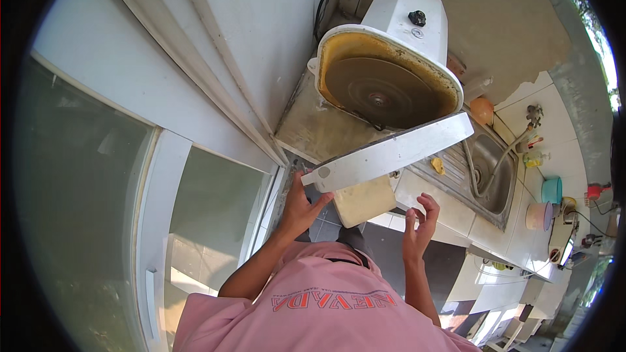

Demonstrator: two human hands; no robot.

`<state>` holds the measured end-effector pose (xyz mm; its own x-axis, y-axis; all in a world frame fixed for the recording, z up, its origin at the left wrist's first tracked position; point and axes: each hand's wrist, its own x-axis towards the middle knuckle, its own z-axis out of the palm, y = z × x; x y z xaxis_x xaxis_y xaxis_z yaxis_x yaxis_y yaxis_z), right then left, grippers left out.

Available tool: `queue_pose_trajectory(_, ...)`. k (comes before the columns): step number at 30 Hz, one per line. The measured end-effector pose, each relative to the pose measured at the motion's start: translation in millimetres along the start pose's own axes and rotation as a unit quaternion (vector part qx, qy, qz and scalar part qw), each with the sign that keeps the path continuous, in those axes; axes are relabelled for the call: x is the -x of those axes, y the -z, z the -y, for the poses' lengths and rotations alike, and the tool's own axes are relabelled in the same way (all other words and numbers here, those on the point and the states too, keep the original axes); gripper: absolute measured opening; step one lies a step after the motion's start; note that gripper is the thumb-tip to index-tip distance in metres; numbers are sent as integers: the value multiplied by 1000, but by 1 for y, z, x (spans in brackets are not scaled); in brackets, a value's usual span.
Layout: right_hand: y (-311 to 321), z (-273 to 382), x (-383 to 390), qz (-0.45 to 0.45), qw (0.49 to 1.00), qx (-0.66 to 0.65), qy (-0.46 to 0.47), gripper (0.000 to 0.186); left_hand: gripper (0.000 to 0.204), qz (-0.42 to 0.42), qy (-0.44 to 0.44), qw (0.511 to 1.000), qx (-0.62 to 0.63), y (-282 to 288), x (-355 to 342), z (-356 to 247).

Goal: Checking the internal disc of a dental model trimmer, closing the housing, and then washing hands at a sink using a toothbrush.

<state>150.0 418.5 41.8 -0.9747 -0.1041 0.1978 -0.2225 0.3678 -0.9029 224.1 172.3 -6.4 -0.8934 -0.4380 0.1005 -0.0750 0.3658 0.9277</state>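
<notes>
Along the left half of the frame the glass door (85,176) and its white frame (195,78) are running from the upper left down toward the centre. Just right of that, at lower centre, my left hand (301,207) is gripping the near end of the big white lid (391,153), thumb wrapped up over its edge and fingers closed underneath it, so the grip is tight on the lid. The lid is lying tilted across the middle of the frame, its right end rising toward the round white machine (391,45) in the upper centre, whose open bowl is showing a yellow-stained rim and a brownish metal disc (378,91) inside. A cream-coloured piece (364,201) is hanging just below the lid between my two hands. Right of it, my right hand (418,225) is hovering with fingers spread and curled, holding nothing, close under the lid's edge but not touching it as far as I can tell. Further right, the steel sink (489,169) is sitting in the tiled counter (450,212), with a tap (531,117) above it and a teal bowl (551,190) at the right edge.
</notes>
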Motion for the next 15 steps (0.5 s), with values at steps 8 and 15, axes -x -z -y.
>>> queue_pose_trajectory(8,-22,-7,59,17,992,33,-122,53,52,139,75,987,-6,22,2,-18)
queue_pose_trajectory(15,10,-31,65,-7,990,-4,-139,52,41,235,45,971,22,6,21,-15)
